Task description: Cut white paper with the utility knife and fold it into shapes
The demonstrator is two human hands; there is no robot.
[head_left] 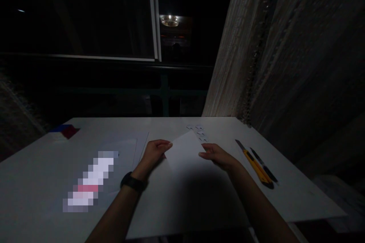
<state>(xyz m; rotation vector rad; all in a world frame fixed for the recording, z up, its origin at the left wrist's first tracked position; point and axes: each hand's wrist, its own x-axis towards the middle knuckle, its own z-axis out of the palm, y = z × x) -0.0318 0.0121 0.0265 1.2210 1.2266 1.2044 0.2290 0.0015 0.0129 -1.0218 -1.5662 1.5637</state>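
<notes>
A sheet of white paper (184, 152) is held between my two hands above the white table. My left hand (154, 154) pinches its left edge between thumb and fingers, and a dark watch circles that wrist. On the opposite edge, my right hand (218, 155) grips the paper with the thumb on top. Just beyond the sheet lie several small white paper pieces (201, 134) with dark marks. The paper's lower part falls into shadow, so its near edge is hard to make out.
To the right lie a yellow utility knife (258, 169) and a dark pen (264, 165). Larger white sheets (125, 148) rest at left, near a pixelated bright patch. A blue, red and white box (64, 131) sits at the far left. Curtains (228, 45) hang beside the table (302, 193).
</notes>
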